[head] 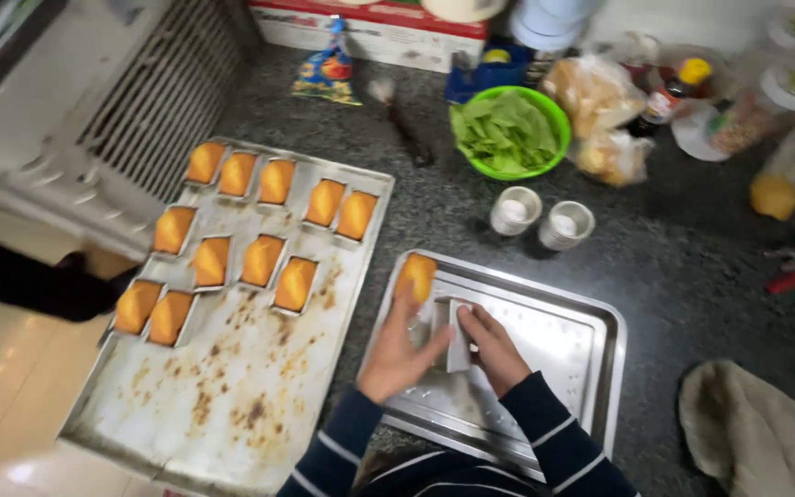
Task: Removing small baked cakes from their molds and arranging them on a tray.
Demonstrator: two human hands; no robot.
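Shiny metal tray (591,331), stained matt baking sheet (232,405), speckled stone counter (692,248).

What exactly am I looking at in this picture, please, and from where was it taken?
This is one view from a camera worn on a person's head, looking down at their own two bare hands over a dark speckled counter. There is no machine. The left hand and the right hand, both in dark striped sleeves, together hold a small metal mould above a clean steel tray. One golden little loaf lies on that tray by the left fingertips. To the left sits a larger stained baking sheet with more golden loaves in moulds. Further back stand a green bowl of leaves, two small metal cups, bagged bread and a sauce bottle. A beige cloth lies at the lower right.
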